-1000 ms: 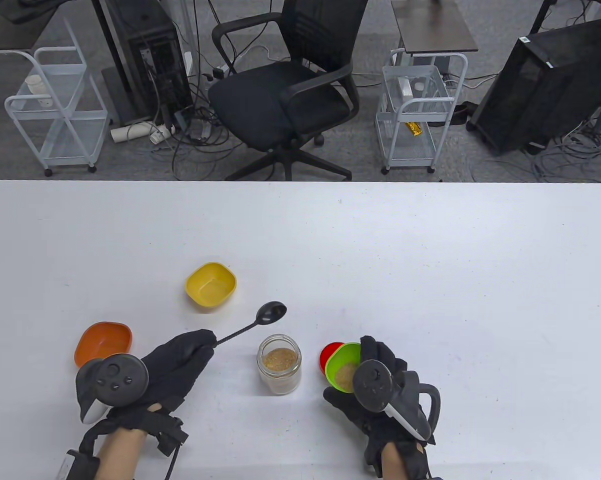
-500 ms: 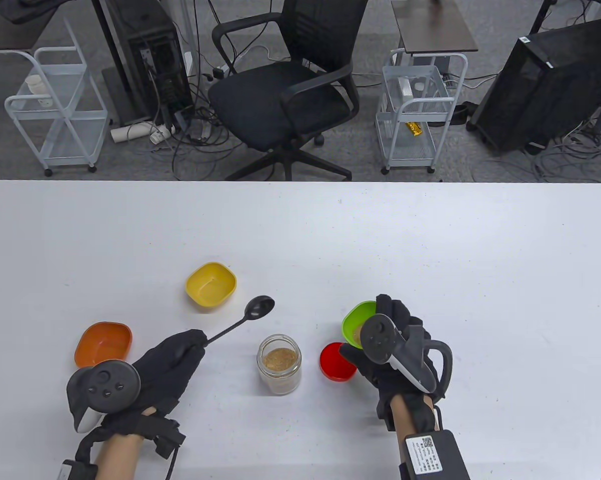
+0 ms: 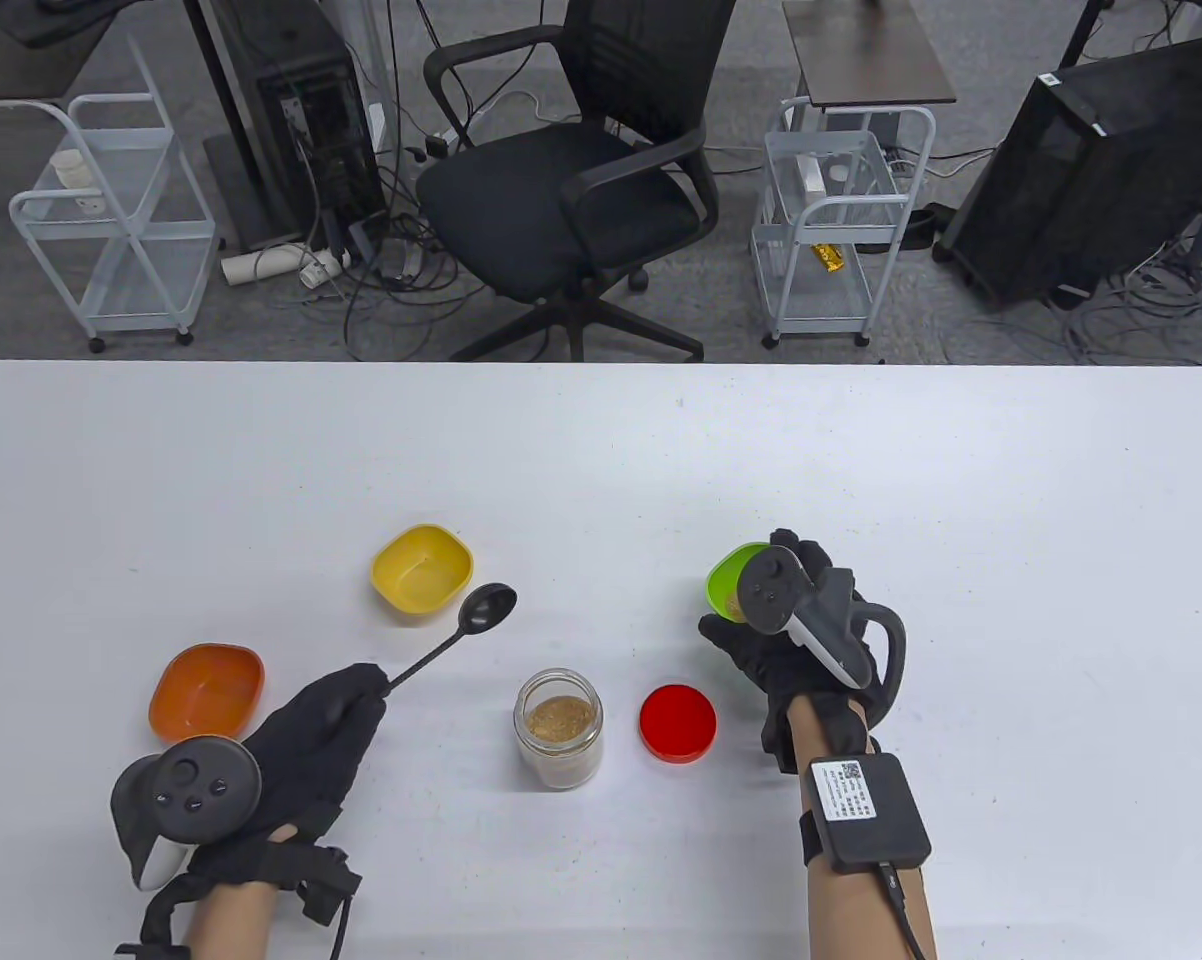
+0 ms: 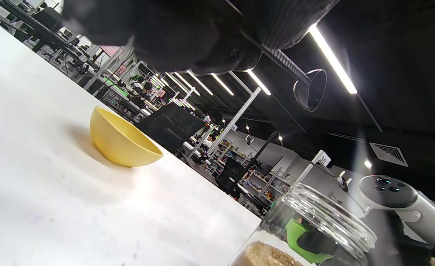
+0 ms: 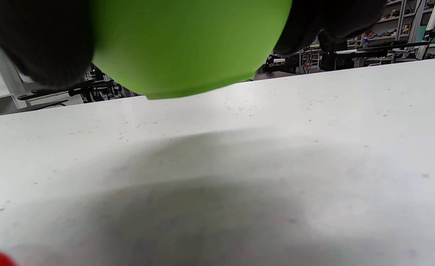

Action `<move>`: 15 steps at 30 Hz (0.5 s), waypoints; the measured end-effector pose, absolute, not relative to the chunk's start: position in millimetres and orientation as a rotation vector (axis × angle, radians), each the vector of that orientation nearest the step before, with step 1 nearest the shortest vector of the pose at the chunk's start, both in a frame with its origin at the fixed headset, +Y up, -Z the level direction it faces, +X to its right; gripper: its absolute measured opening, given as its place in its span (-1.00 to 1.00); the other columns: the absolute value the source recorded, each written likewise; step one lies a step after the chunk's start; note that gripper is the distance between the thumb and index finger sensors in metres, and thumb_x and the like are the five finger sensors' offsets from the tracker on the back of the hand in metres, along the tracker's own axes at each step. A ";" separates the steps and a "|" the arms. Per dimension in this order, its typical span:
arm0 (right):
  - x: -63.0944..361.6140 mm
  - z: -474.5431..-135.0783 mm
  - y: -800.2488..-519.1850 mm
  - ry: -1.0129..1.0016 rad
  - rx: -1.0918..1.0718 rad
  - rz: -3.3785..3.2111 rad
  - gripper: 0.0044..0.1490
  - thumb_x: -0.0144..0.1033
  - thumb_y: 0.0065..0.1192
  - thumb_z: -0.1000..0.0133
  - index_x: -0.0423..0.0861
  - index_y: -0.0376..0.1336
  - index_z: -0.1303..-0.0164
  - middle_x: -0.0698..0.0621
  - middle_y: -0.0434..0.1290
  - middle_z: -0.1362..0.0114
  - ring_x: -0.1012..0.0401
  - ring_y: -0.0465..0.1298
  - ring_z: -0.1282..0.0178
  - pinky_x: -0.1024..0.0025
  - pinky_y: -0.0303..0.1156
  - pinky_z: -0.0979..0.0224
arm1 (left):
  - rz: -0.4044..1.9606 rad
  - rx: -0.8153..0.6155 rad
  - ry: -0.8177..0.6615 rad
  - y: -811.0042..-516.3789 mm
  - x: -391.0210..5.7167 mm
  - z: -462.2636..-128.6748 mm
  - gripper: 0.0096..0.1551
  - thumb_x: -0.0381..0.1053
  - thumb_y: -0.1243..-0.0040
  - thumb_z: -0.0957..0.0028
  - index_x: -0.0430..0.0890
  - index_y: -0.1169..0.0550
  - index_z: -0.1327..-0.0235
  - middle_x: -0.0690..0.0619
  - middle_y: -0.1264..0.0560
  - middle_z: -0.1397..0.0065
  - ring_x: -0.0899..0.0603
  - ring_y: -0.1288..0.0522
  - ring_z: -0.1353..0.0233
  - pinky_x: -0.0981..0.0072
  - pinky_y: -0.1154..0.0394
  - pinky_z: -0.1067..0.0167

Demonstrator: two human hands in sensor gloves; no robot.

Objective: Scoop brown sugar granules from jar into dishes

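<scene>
An open glass jar [image 3: 559, 727] of brown sugar stands at the front middle of the table; it also shows in the left wrist view [image 4: 306, 232]. My left hand [image 3: 311, 735] grips the handle of a black spoon [image 3: 488, 607], its empty bowl raised near the yellow dish [image 3: 422, 570]. My right hand [image 3: 796, 640] holds the green dish [image 3: 729, 580] with sugar in it, lifted above the table, behind the red lid [image 3: 677, 723]. In the right wrist view the green dish [image 5: 187, 44] hangs just above the tabletop. An orange dish [image 3: 207, 689] sits at the left.
The white table [image 3: 961, 520] stretches wide to the right and back. The yellow dish [image 4: 121, 140] sits behind the jar on the left. An office chair [image 3: 561, 190] and wire carts stand beyond the far edge.
My right hand lifted the green dish from beside the red lid and carried it back and to the right. My left hand drew back to the left with the spoon.
</scene>
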State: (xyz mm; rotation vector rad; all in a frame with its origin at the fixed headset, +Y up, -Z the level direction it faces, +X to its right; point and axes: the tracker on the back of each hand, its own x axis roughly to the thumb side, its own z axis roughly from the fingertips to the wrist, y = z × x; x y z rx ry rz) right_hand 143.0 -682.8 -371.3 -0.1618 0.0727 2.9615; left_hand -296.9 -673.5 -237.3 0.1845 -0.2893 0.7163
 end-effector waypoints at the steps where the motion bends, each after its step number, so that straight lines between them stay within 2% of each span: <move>1: 142.9 -376.0 -685.4 0.085 -0.165 2.960 0.45 0.40 0.32 0.06 -0.31 -0.17 -0.70 -0.36 0.02 -0.76 -0.33 0.23 -0.54 -0.37 0.17 -0.57 | 0.709 0.186 -0.284 -673.6 -297.2 -236.4 -0.49 0.15 -0.14 -0.31 -0.08 -0.53 -0.41 0.07 -0.66 -0.14 -0.02 -0.69 0.15 0.11 -0.66 0.03; 15: 134.8 -408.1 -715.9 0.158 -0.138 2.960 0.45 0.40 0.30 0.06 -0.30 -0.18 -0.69 -0.34 0.02 -0.75 -0.32 0.23 -0.54 -0.38 0.16 -0.58 | 0.710 0.185 -0.233 -675.7 -304.4 -234.9 -0.49 0.15 -0.14 -0.31 -0.08 -0.53 -0.41 0.07 -0.66 -0.14 -0.02 -0.69 0.15 0.11 -0.66 0.03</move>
